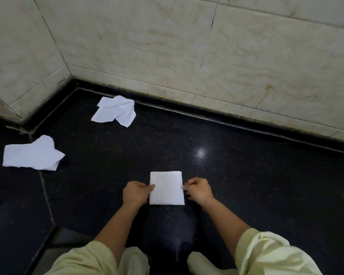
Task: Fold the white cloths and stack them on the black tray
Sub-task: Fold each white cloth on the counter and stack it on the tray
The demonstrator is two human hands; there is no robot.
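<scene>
A white cloth (166, 187), folded into a neat rectangle, lies on the black counter (246, 175) in front of me. My left hand (136, 193) pinches its left edge with the thumb on top. My right hand (199, 190) pinches its right edge, fingers curled. Two more white cloths lie crumpled and unfolded: one (115, 111) at the back near the wall, one (33, 154) at the far left. No black tray shows apart from the dark surface itself.
Beige tiled walls (207, 46) meet in a corner at the back left. A raised black ledge (187, 110) runs along the foot of the wall. The counter's front edge drops off at the lower left. My pale yellow sleeves fill the bottom of the view.
</scene>
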